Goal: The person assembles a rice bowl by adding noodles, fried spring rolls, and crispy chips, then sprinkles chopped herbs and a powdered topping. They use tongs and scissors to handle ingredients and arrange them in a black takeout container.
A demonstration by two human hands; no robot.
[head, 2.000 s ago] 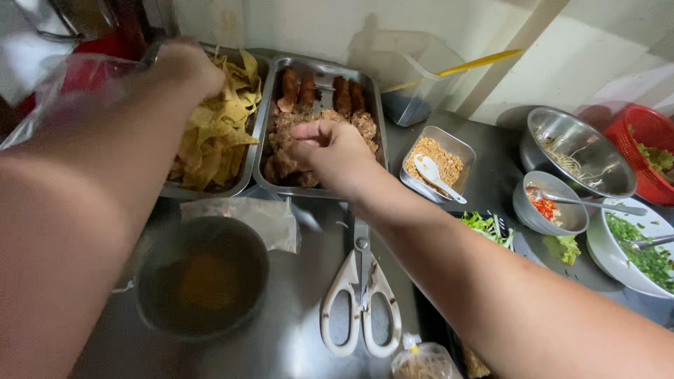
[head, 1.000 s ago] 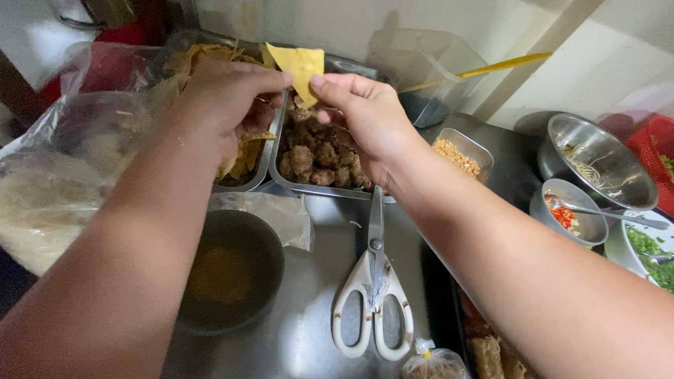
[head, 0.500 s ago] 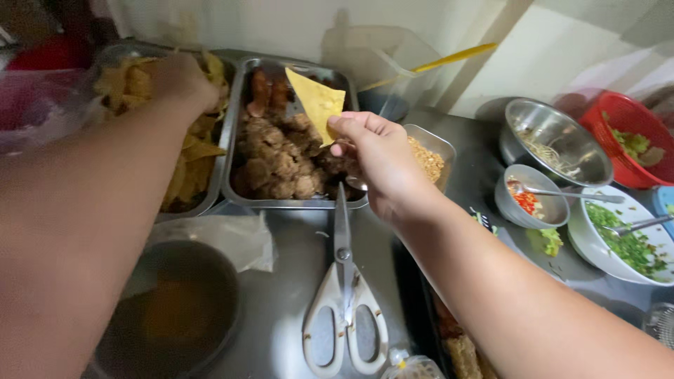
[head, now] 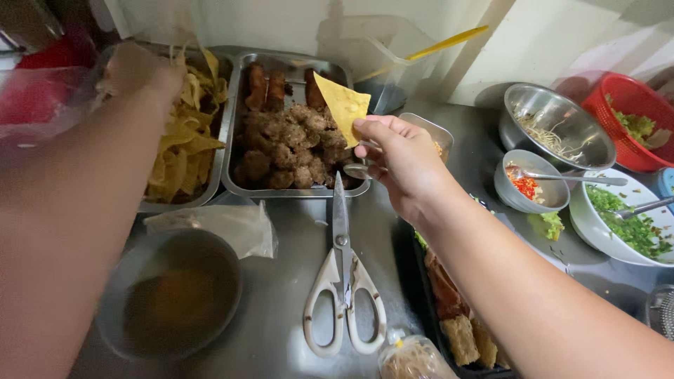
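Cracker (head: 342,105), a yellow fried triangle, was pinched by its lower corner between the thumb and fingertips of the right hand (head: 393,165), held upright above the near right corner of the meat tray (head: 235,140). Nearest the camera, well in front of that tray, a round bowl (head: 168,298) of brown sauce sat on the steel counter (head: 281,281), with white-handled scissors (head: 344,281) lying just right of it, blades pointing at the tray's front rim. A crumpled clear plastic bag (head: 225,224) lay between the bowl and the tray. Right of the scissors a dark tray (head: 449,309) held fried pieces and slices. The meat tray itself carried brown chunks and a few sausages at its far end. Touching its left side stood a second tray piled with yellow chips (head: 186,140), and the left hand (head: 140,70) was at the far end of that pile; it was blurred, so I could not tell how its fingers were set. Right of the meat tray, beyond the right hand, were a small bowl of red chilli (head: 530,186), a white bowl of chopped greens (head: 628,221), a steel bowl (head: 554,133) and a red basket (head: 632,119). A yellow-handled utensil (head: 435,48) stood in a clear container behind the tray.
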